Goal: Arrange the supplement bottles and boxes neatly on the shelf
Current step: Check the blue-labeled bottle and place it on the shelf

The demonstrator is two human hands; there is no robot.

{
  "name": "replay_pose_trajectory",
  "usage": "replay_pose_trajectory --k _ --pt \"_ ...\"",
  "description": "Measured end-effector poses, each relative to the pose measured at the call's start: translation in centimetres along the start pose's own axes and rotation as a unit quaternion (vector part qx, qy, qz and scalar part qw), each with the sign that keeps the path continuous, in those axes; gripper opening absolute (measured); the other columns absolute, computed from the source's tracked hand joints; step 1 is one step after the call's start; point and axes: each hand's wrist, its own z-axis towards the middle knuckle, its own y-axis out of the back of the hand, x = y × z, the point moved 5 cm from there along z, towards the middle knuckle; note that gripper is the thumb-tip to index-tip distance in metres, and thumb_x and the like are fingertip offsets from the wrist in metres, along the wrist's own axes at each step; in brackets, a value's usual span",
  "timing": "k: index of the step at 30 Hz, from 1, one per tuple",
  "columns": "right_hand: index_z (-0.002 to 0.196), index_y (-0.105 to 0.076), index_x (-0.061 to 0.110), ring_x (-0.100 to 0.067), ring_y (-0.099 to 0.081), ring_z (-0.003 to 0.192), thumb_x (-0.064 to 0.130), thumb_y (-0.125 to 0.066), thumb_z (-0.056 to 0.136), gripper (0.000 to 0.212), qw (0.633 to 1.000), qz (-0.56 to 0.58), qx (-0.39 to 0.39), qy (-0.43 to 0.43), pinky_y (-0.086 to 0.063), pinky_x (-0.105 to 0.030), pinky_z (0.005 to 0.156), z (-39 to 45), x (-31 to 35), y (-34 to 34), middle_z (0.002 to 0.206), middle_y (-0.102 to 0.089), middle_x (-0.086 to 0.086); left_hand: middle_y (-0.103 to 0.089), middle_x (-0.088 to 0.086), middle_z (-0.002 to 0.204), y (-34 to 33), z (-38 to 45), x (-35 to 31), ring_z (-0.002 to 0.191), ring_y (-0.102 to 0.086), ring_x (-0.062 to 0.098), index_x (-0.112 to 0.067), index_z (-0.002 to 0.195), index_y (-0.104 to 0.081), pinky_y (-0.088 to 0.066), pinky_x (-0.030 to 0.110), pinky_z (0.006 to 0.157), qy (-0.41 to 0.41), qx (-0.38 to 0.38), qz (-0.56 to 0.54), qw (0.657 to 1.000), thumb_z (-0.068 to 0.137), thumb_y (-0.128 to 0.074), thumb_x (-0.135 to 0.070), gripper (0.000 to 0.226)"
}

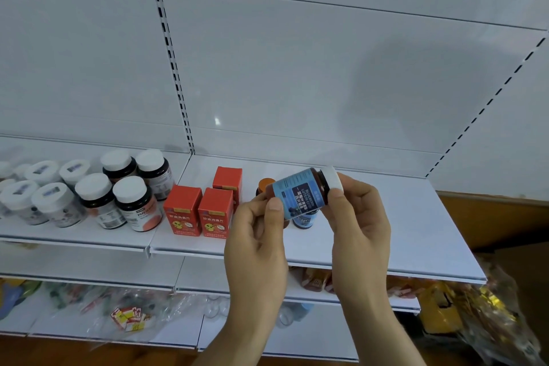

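**Blue-label bottle held above the shelf**

My left hand (258, 235) and right hand (358, 217) are nearest, both raised in front of the white shelf (416, 246). Between them lies the blue-label bottle (300, 192), amber-brown, on its side, white cap to the right. My left grip pinches its base; my right grip curls round the cap. Behind stand red boxes (199, 211) and another blue-label bottle (304, 220).

We see both hands holding a dark amber, blue-labelled bottle (300, 192) on its side above the white metal shelf (401, 235), white cap toward three o'clock. Our left hand (258, 235) pinches its base; our right hand (356, 217) grips the cap. At nine o'clock stand three red cardboard boxes (205, 208).
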Motion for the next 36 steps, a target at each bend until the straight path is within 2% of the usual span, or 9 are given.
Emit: replay_pose_trajectory --k 4,9,17,20,22,25,30,33,36 --pt "0.103 -0.067 0.018 -0.007 -0.071 0.099 0.021 -0.062 0.097 0.009 1.000 0.009 -0.013 0.005 -0.061 -0.030 0.083 0.2 0.3 0.2 0.097 -0.077 0.005 -0.072 -0.017 0.087 -0.1 0.2 0.2 0.081 -0.071 0.003 -0.021 0.095 -0.064 -0.052 0.013 0.062 0.006 0.015 0.030 0.999 0.085 -0.049 -0.052 0.036" --pt "0.099 -0.067 0.020 -0.002 -0.070 0.091 0.019 -0.068 0.093 0.006 0.999 0.025 -0.020 0.009 -0.057 -0.019 0.071 0.3 0.6 0.3 0.094 -0.075 0.004 -0.073 -0.018 0.094 -0.2 0.3 0.8 0.090 -0.070 0.003 -0.023 0.107 -0.066 -0.057 0.019 0.073 0.022 0.032 0.037 0.999 0.080 -0.050 -0.056 0.046" --pt "0.113 -0.056 0.026 -0.002 -0.066 0.100 0.004 -0.081 0.080 0.048 0.996 0.004 -0.011 0.084 -0.054 -0.017 0.083 -0.1 1.1 0.2 0.103 -0.067 0.016 -0.075 -0.011 0.094 -1.1 0.8 2.2 0.090 -0.068 -0.002 -0.017 0.107 -0.071 -0.059 0.027 0.081 0.137 0.074 -0.009 0.988 0.102 -0.050 -0.032 0.027" --pt "0.109 -0.055 0.032 -0.004 -0.066 0.100 0.001 -0.085 0.075 0.055 0.993 -0.021 -0.008 0.116 -0.053 -0.018 0.084 -0.4 1.2 0.2 0.103 -0.066 0.018 -0.075 -0.010 0.103 -1.5 0.6 2.6 0.098 -0.069 0.001 -0.021 0.112 -0.071 -0.057 0.020 0.070 0.189 0.094 -0.035 0.977 0.104 -0.047 -0.032 0.028" --pt "0.107 -0.055 0.033 -0.005 -0.065 0.102 0.002 -0.086 0.073 0.055 0.990 -0.037 -0.004 0.134 -0.052 -0.016 0.083 -0.7 1.4 0.2 0.103 -0.066 0.021 -0.074 -0.010 0.107 -1.7 0.5 2.8 0.104 -0.069 0.005 -0.023 0.115 -0.070 -0.060 0.029 0.077 0.210 0.104 -0.044 0.971 0.105 -0.045 -0.033 0.029" --pt "0.105 -0.055 0.034 -0.007 -0.064 0.104 0.004 -0.086 0.072 0.055 0.987 -0.055 -0.004 0.151 -0.051 -0.015 0.084 -1.0 1.5 0.2 0.102 -0.065 0.025 -0.073 -0.009 0.113 -1.9 0.2 2.9 0.107 -0.069 0.010 -0.027 0.120 -0.068 -0.059 0.042 0.090 0.231 0.119 -0.052 0.964 0.105 -0.045 -0.032 0.028" --pt "0.105 -0.056 0.036 -0.011 -0.064 0.103 0.008 -0.087 0.075 0.051 0.983 -0.067 -0.003 0.170 -0.052 -0.017 0.084 -0.9 1.7 0.4 0.104 -0.064 0.022 -0.073 -0.005 0.114 -2.2 0.2 2.9 0.106 -0.070 0.013 -0.025 0.122 -0.067 -0.057 0.041 0.091 0.229 0.125 -0.064 0.963 0.105 -0.046 -0.032 0.028" --pt "0.105 -0.060 0.039 -0.022 -0.064 0.106 0.024 -0.079 0.084 0.032 0.975 -0.088 -0.012 0.202 -0.055 -0.030 0.085 -0.7 1.4 0.8 0.112 -0.063 0.009 -0.074 0.002 0.110 -2.1 0.1 2.7 0.105 -0.070 0.016 -0.018 0.116 -0.066 -0.057 0.039 0.088 0.199 0.107 -0.078 0.971 0.106 -0.044 -0.026 0.026" --pt "0.103 -0.063 0.038 -0.016 -0.063 0.107 0.036 -0.069 0.093 0.012 0.980 -0.109 -0.040 0.160 -0.057 -0.037 0.083 -0.2 0.7 1.4 0.109 -0.067 0.011 -0.074 -0.002 0.101 -1.9 0.0 1.7 0.099 -0.071 0.013 -0.015 0.109 -0.061 -0.056 0.034 0.089 0.131 0.088 -0.067 0.985 0.104 -0.047 -0.019 0.015"
